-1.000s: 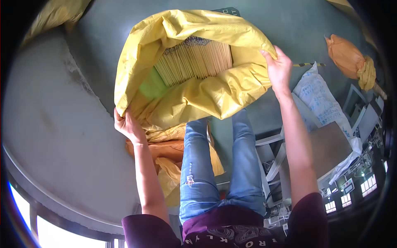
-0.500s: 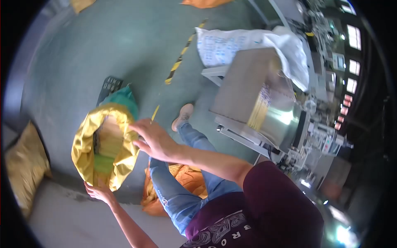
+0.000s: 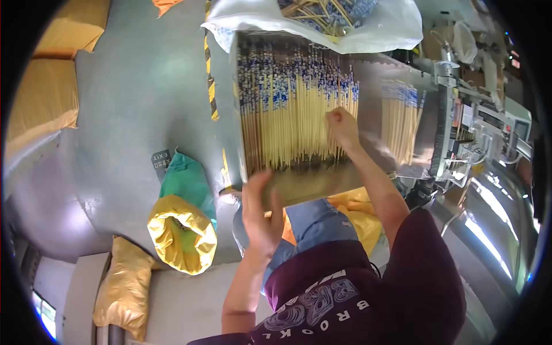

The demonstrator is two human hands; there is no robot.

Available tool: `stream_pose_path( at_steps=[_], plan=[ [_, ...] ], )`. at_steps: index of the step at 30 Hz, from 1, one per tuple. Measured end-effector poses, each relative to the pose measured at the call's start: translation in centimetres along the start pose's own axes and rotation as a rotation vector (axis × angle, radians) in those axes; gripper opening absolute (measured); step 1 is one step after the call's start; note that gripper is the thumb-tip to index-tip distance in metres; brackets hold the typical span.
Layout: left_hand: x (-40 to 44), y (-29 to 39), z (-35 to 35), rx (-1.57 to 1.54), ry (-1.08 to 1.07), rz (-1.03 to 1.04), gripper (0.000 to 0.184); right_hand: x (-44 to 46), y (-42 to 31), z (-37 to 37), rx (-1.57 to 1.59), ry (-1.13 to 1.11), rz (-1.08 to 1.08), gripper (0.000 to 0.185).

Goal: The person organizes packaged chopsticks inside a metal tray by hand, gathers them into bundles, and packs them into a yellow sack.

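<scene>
Pale chopsticks (image 3: 293, 129) with blue-patterned ends lie side by side in a wide metal tray (image 3: 322, 184). My right hand (image 3: 344, 127) is over their right part, its fingers curled together against the sticks. Whether it grips any of them is hidden. My left hand (image 3: 261, 215) is at the tray's near left corner, slightly blurred, its thumb and fingers apart and nothing visible in it. A second group of chopsticks (image 3: 399, 112) lies on the metal surface to the right.
A white sack (image 3: 379, 31) holding loose sticks stands beyond the tray. On the floor at left are a green bag (image 3: 187, 177) with a yellow bag (image 3: 201, 236) opening toward me, and a stuffed yellow sack (image 3: 123, 290). Machinery (image 3: 477, 132) stands at right.
Both hands have left the yellow bag's rim and moved right to the tray. The bag now stands alone on the floor. My view has turned toward the chopsticks.
</scene>
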State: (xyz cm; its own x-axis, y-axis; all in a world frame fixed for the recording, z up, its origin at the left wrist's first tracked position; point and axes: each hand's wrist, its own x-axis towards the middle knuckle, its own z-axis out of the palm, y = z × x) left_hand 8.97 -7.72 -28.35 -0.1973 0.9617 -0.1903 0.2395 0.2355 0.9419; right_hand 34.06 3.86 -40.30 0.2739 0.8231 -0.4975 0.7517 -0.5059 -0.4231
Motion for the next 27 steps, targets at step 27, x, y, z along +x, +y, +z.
stream_pose_path(
  at_steps=[27],
  plan=[
    [9.1, -10.7, 11.6, 0.719, 0.080, -0.296, 0.105, 3.8, 2.8, 0.4, -0.417, 0.033, -0.348, 0.028]
  ],
)
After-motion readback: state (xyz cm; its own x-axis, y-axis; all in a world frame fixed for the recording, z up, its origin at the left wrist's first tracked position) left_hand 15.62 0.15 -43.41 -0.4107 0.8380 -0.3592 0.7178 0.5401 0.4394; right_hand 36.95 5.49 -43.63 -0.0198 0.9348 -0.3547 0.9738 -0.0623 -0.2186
